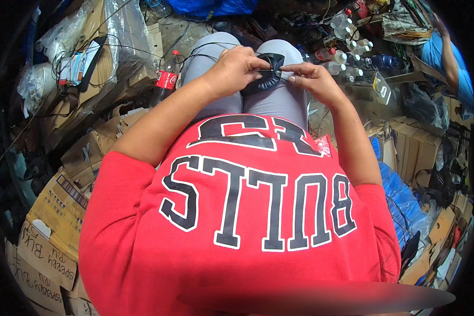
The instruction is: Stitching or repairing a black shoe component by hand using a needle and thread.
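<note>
- Head view: a round black piece with a pleated edge (269, 84) sits over the thighs, between both hands
- Left hand (236, 68): thumb and forefinger clamped on the piece's left part
- Right hand (315, 81): thumb and forefinger close together at the piece's right side; cannot tell whether they pinch it
- Below it, grey trousers (288, 105), then a red shirt (237, 279) with dark lettering
- Left of the knees, a red-capped bottle (167, 80) with a red label, leaning
- Right of the knees, a cluster of mostly clear bottles (341, 57)
- Farther out, flattened cardboard (63, 205) at left, a blue sheet (403, 197) at lower right, another person's arm (450, 60) at the right rim
</note>
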The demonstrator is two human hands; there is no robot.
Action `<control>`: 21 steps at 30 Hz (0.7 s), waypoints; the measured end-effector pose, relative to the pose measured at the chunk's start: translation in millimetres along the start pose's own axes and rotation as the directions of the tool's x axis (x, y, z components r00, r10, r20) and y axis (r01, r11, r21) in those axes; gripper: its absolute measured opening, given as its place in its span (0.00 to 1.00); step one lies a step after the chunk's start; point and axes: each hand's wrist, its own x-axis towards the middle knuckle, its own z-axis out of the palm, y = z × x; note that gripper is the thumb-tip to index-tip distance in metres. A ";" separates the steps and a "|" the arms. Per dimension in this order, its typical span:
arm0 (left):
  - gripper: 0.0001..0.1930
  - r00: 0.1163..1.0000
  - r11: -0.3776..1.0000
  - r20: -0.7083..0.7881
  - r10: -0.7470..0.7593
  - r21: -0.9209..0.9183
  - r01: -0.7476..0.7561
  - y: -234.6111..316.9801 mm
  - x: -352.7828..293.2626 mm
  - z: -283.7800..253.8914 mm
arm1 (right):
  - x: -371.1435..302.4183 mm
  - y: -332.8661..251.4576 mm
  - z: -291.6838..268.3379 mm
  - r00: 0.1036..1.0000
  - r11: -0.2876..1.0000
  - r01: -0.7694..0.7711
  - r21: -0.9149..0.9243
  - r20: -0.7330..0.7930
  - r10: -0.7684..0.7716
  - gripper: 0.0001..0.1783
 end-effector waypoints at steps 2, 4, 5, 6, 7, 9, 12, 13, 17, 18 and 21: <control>0.09 0.996 0.994 0.005 -0.092 -0.053 0.093 -0.8 -3.5 2.7 | 0.8 4.2 2.0 1.000 0.998 -0.016 0.060 0.000 0.016 0.16; 0.08 0.926 0.840 0.099 -0.364 -0.394 0.372 -2.7 -0.8 7.0 | 3.2 8.6 4.3 1.000 0.992 -0.031 0.119 0.004 0.031 0.16; 0.08 0.926 0.841 0.097 -0.364 -0.393 0.372 -4.5 -0.3 9.9 | 4.9 9.7 6.1 1.000 0.992 -0.013 0.126 -0.014 0.015 0.17; 0.08 0.925 0.839 0.104 -0.367 -0.393 0.377 -6.1 0.3 12.9 | 5.7 9.9 7.6 0.999 0.991 0.005 0.133 -0.034 -0.001 0.17; 0.08 0.922 0.836 0.112 -0.369 -0.393 0.383 -7.2 1.3 15.0 | 6.0 9.8 9.1 0.999 0.991 0.007 0.133 -0.033 -0.003 0.17; 0.08 0.914 0.813 0.130 -0.385 -0.421 0.403 -8.2 4.7 20.4 | 5.7 8.9 11.9 0.997 0.989 0.003 0.147 -0.074 0.008 0.16; 0.07 0.896 0.743 0.185 -0.404 -0.505 0.440 -10.3 8.7 31.9 | 7.4 0.8 15.6 0.995 0.994 -0.014 0.106 -0.100 0.025 0.11; 0.06 0.887 0.694 0.226 -0.402 -0.557 0.456 -10.0 10.5 34.6 | 7.5 -1.1 17.3 0.994 0.994 -0.014 0.109 -0.109 0.026 0.11; 0.05 0.898 0.713 0.241 -0.368 -0.547 0.439 -10.5 15.4 31.9 | 12.0 -8.4 20.7 0.991 0.995 0.028 0.097 -0.135 -0.015 0.06; 0.05 0.898 0.717 0.247 -0.364 -0.541 0.440 -10.9 15.3 27.7 | 13.2 -8.7 20.3 0.990 0.994 0.067 0.083 -0.129 -0.056 0.08; 0.05 0.994 0.992 -0.020 -0.112 -0.067 0.110 -8.7 16.4 8.6 | 13.5 0.1 10.9 0.933 0.940 0.251 -0.230 -0.201 -0.298 0.10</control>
